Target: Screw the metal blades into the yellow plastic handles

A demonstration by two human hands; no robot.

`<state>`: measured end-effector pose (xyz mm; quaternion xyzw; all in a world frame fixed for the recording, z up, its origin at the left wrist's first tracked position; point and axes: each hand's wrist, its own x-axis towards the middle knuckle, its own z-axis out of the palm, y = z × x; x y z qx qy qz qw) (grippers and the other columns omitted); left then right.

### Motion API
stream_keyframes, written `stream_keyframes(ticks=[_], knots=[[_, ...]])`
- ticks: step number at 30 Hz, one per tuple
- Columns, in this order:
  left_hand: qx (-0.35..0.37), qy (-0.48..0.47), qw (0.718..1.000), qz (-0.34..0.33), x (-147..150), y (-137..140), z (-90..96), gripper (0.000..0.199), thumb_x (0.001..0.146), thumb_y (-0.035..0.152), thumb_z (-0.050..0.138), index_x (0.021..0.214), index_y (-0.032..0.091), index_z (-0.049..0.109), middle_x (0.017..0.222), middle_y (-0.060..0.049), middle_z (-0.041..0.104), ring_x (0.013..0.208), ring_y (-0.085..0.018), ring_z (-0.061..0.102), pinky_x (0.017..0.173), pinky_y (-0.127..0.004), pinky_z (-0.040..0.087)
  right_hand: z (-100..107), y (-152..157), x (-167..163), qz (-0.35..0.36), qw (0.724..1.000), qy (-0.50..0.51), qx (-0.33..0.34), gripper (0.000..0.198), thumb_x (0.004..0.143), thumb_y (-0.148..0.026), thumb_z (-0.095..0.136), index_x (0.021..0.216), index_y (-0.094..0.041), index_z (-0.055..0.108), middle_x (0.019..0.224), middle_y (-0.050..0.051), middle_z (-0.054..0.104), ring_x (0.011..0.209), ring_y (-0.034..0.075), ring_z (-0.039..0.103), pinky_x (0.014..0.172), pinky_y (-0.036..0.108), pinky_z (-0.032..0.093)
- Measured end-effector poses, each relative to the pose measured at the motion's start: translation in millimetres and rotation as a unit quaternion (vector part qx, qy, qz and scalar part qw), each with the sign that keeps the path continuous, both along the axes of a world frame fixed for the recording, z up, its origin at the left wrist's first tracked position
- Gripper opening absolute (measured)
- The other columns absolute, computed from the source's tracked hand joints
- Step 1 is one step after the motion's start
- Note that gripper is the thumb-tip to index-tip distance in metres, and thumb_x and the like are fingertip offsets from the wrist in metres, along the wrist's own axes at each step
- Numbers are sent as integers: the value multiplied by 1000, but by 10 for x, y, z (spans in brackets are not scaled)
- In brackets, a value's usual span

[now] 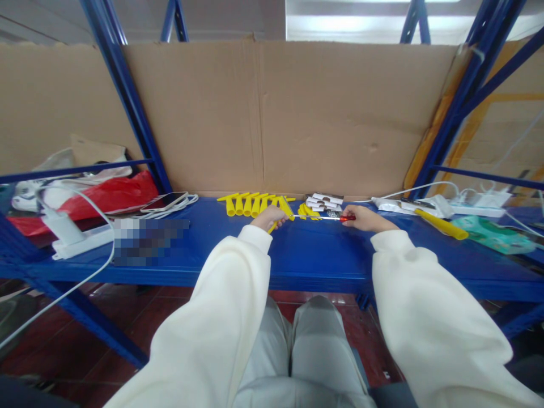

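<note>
My left hand (271, 217) is closed around a yellow plastic T-shaped piece (286, 208) at the middle of the blue shelf. In my right hand (361, 219) is a screwdriver (348, 217) with a red handle, its metal shaft pointing left. The shaft's tip meets the yellow piece or lies very close to it; which one I cannot tell. Behind my left hand, several similar yellow pieces (239, 205) stand in a row. Small yellow parts (306, 211) lie beyond the shaft, beside a stack of white and dark packets (324, 202).
Left on the shelf (314, 255) are a power strip (80, 241), a phone (164, 202) with a cable and a red bag (114, 195). To the right lie a long yellow piece (442, 224), a green packet (495, 233) and another power strip (478, 211). Cardboard (318, 113) stands behind.
</note>
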<state>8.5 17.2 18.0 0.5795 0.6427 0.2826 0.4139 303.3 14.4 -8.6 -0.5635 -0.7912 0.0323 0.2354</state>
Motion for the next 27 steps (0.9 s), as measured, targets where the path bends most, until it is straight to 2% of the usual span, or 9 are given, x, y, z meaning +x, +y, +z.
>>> stream_keyframes(ticks=[6,14,18,23,27], knots=[[2,12,1000,-3,4,7,6,35,83,3,59,54,16,45,46,4,44,42,-7,40,46,-20,31,26,-46,-44,-9,1000,-3,8,13,67,-21,68,73,-23,56,75,1,68,71,19,62,66,28,49],[14,14,1000,12,-1,39,-22,26,82,3,61,61,15,51,47,5,45,42,-7,42,46,-21,33,30,-83,-121,-8,1000,-14,23,11,69,-22,67,71,-23,57,73,2,68,69,19,61,66,28,47],[16,19,999,20,7,40,-25,27,84,3,60,61,15,51,46,5,44,42,-7,41,45,-20,31,61,-152,-142,15,1000,-22,-1,9,74,-28,65,70,-22,60,71,3,68,69,19,62,65,29,47],[20,20,999,23,13,58,-42,30,82,4,64,58,16,49,44,5,43,41,-6,41,46,-20,31,98,-243,-141,52,997,-32,-39,22,82,-41,59,72,-22,67,67,4,68,70,21,63,66,30,47],[29,21,999,33,19,60,-61,27,80,5,67,60,15,52,44,6,43,40,-6,40,44,-20,30,56,-245,-177,49,998,-22,-31,21,79,-42,64,79,-21,66,74,4,70,69,20,62,63,29,46]])
